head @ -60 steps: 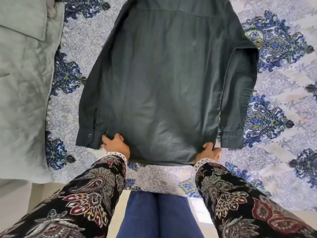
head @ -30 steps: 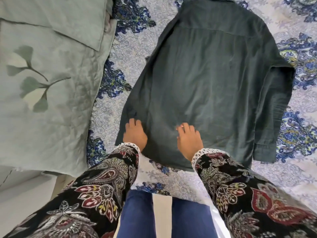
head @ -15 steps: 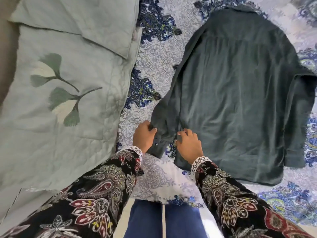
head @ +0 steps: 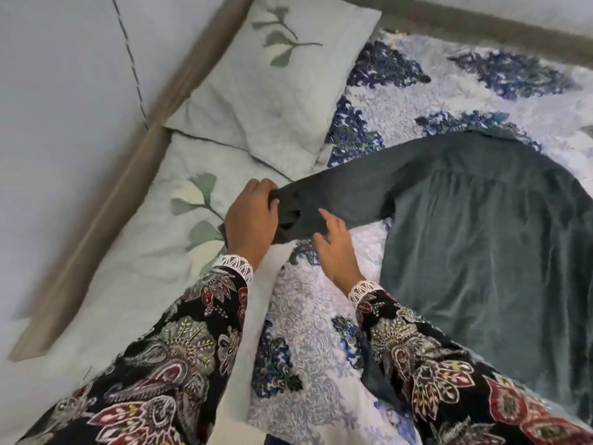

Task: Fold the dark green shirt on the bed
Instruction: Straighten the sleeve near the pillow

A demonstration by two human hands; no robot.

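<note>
Both your hands worked the dark green shirt (head: 475,239) (spread on the bedspread (head: 314,316)). Your left hand (head: 252,220) gripped its sleeve cuff (head: 290,216); your right hand (head: 333,245) touched it, fingers relaxed.

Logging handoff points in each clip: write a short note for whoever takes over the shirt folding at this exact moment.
Left hand: grips the cuff end of the shirt's sleeve, stretched out toward the pillows.
Right hand: fingers straight, touching the sleeve just behind the cuff.
Dark green shirt: body lies flat on the patterned bedspread.
Done: shirt spread out, this sleeve extended.
Left: fold this sleeve in, then the other side, then fold the body; no fold shows yet.
</note>
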